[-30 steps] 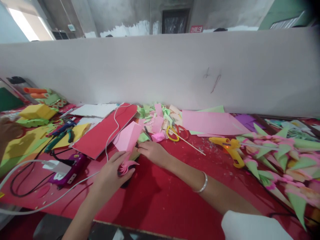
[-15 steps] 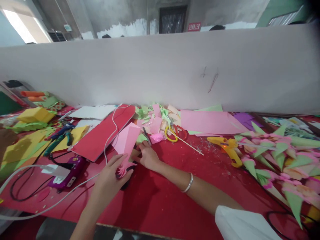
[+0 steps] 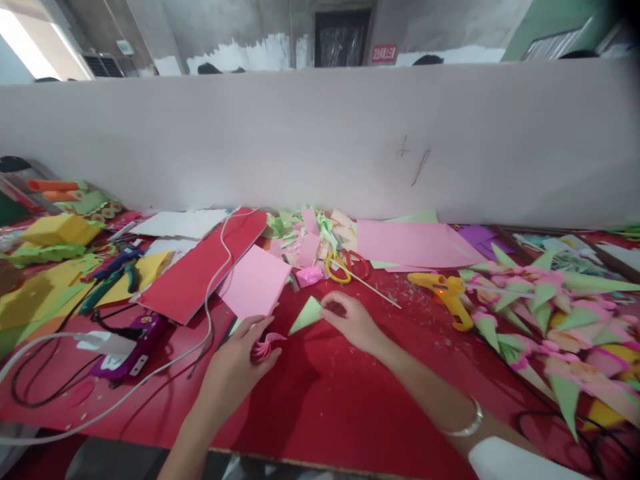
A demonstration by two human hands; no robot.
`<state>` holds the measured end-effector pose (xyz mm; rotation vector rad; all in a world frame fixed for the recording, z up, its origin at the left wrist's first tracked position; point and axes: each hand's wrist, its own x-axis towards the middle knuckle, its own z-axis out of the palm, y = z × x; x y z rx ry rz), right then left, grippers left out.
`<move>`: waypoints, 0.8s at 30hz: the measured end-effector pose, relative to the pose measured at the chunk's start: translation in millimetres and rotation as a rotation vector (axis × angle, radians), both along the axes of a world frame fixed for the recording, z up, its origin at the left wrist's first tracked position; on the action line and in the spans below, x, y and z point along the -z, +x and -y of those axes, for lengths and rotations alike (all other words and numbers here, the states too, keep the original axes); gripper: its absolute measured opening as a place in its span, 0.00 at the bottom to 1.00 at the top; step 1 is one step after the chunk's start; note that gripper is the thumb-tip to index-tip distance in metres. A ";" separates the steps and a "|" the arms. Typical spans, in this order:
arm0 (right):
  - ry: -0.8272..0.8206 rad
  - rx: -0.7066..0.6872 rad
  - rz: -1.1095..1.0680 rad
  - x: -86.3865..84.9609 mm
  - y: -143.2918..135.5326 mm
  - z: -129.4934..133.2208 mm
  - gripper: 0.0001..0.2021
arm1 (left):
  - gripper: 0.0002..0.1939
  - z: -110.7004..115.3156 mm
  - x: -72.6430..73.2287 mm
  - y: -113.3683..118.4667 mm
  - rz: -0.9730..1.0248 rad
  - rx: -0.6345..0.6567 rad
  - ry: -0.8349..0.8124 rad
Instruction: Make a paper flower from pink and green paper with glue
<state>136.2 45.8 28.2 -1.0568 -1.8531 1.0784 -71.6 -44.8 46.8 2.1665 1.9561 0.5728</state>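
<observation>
My left hand (image 3: 237, 363) is curled around a small pink swirled paper piece (image 3: 266, 345) with a pointed tip, low over the red tabletop. Its fingers lie by the lower edge of a stack of pink paper (image 3: 254, 280). Between thumb and fingers of my right hand (image 3: 353, 325) is the right end of a light green paper triangle (image 3: 306, 316). The triangle's free tip points left, toward the pink piece. Above it lies a small bright pink packet (image 3: 310, 276).
Yellow scissors (image 3: 338, 268), red scissors (image 3: 358, 264) and a thin stick (image 3: 373, 288) lie beyond my right hand. At right are a yellow glue gun (image 3: 447, 293) and heaped paper flowers (image 3: 545, 313). A purple power strip (image 3: 133, 353) with cables stands left. A white partition (image 3: 300, 143) closes the back.
My right hand has moved right, drawing the green triangle away from the pink stack. My left hand has shifted slightly right with the pink piece. The top pink sheet has come down flat.
</observation>
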 end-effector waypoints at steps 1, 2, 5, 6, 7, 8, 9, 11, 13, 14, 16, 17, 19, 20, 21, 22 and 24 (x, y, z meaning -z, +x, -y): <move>-0.009 0.033 -0.003 -0.4 10.7 6.6 0.01 | 0.17 -0.2 -0.4 1.5 0.000 0.018 -0.014; -0.018 0.071 -0.008 0.0 20.6 12.8 0.01 | 0.15 -0.2 -1.4 2.8 0.002 0.031 -0.024; -0.053 0.166 -0.020 5.1 45.9 26.6 0.03 | 0.12 0.3 -8.9 8.1 0.049 0.076 -0.044; -0.061 0.197 -0.024 7.5 52.7 29.0 0.04 | 0.12 0.3 -12.8 11.3 0.081 0.105 -0.061; -0.068 0.230 -0.028 9.9 58.6 30.4 0.04 | 0.11 -0.3 -16.9 15.4 0.119 0.143 -0.083; -0.071 0.262 -0.030 12.2 63.5 30.7 0.05 | 0.11 -1.7 -20.6 20.7 0.156 0.182 -0.121; -0.070 0.292 -0.032 14.0 67.4 30.2 0.05 | 0.10 -4.1 -23.4 26.8 0.192 0.214 -0.151; -0.051 0.345 -0.031 16.1 72.4 27.7 0.06 | 0.09 -12.1 -23.9 40.3 0.261 0.271 -0.195; -0.015 0.382 -0.028 16.6 74.2 24.8 0.06 | 0.08 -23.5 -16.0 53.1 0.326 0.301 -0.204; 0.006 0.396 -0.026 16.4 74.4 23.7 0.05 | 0.07 -29.5 -9.6 58.4 0.340 0.330 -0.213; 0.045 0.421 -0.022 16.0 74.1 22.6 0.05 | 0.07 -39.8 5.2 65.6 0.305 0.336 -0.205; 0.060 0.433 -0.020 15.8 73.9 22.6 0.04 | 0.07 -43.5 12.0 67.6 0.262 0.320 -0.179; 0.078 0.455 -0.018 14.8 73.1 23.5 0.03 | 0.11 -47.8 21.1 69.4 0.167 0.269 -0.116; 0.092 0.463 -0.013 13.5 72.5 24.4 0.03 | 0.15 -48.7 22.7 69.8 0.127 0.248 -0.083; 0.114 0.470 -0.005 11.5 71.6 25.5 0.03 | 0.19 -49.3 22.2 70.4 0.095 0.239 -0.053; 0.147 0.472 0.008 8.6 70.2 26.8 0.02 | 0.23 -49.8 19.9 71.6 0.073 0.243 -0.023; 0.236 0.454 0.047 -0.1 65.9 30.1 0.02 | 0.28 -51.8 11.6 76.2 0.051 0.292 0.031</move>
